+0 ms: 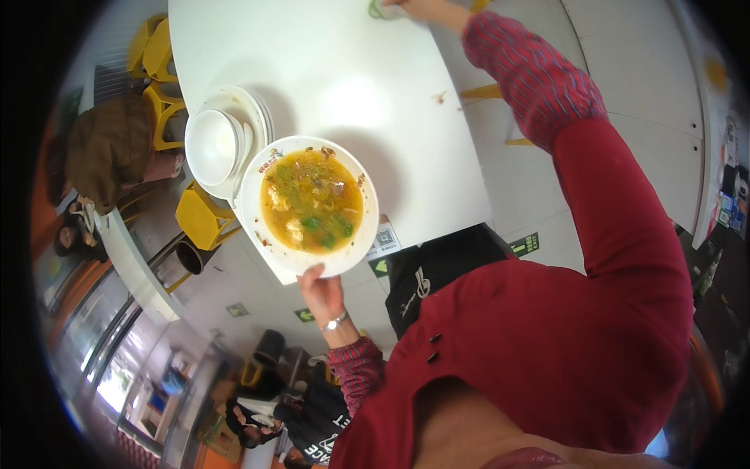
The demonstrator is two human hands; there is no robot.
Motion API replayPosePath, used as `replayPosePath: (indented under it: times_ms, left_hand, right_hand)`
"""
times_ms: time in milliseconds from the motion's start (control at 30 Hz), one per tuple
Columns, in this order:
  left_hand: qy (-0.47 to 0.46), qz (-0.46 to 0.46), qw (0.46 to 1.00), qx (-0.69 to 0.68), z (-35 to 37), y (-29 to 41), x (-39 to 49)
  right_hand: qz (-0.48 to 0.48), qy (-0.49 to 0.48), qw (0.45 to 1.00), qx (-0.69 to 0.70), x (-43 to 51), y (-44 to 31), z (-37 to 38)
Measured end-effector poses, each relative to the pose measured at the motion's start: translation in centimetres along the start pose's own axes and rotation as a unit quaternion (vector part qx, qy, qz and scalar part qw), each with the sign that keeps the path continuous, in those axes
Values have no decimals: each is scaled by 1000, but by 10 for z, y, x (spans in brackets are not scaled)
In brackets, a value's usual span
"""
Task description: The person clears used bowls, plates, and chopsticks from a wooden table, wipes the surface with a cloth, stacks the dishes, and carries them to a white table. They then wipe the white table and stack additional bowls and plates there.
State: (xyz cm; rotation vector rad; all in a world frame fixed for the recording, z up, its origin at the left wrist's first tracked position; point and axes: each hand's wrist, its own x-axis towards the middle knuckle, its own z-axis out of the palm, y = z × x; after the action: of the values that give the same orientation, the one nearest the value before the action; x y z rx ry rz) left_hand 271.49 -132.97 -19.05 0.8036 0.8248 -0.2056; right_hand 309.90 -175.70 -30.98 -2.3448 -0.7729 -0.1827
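Observation:
My left hand (324,295), with a silver watch or bracelet at the wrist, grips the near rim of a large white bowl (366,234) of orange-yellow soup with green leaves. The bowl is held over the table's left corner. Just left of it, a smaller white bowl (212,148) and a white spoon (246,146) rest on stacked white dishes (266,111). At the top edge my right hand (416,7) reaches to the far side of the table, at a small green-and-whitish item (378,9), perhaps a cup or cloth; its fingers are partly cut off and blurred.
Food scraps (439,97) lie on the white table (304,53). A card with printed codes (384,240) is at its near edge. Yellow stools (202,217) stand to the left, near a seated person in a brown coat (111,146). More people are at lower left.

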Motion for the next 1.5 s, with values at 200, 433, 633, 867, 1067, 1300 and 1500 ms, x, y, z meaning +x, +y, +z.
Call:
replayPosePath:
  times_ms: [200,433,633,867,1067,1300,1500]
  left_hand:
    - [-52,-2,999,0,-3,6,3]
    - [-52,-10,999,3,-10,8,1]
    - [-40,-25,999,-26,-20,6,1]
    - [-57,-30,998,-29,-26,3,13]
    - [-74,-34,996,-26,-15,4,13]
    - [-65,-17,998,11,0,0,2]
    - [-59,-10,998,-3,-1,-1,1]
  right_hand:
    - [266,-64,961,-53,-164,-84,-15]
    - [590,193,683,384,-228,-181,-4]
    - [469,352,786,196,-229,-219,80]
    - [414,254,864,-135,-202,-206,103]
    - [402,251,852,-224,-194,-210,99]
    - [473,240,824,-200,-198,-185,85]
    - [560,302,767,-82,-216,-154,59]
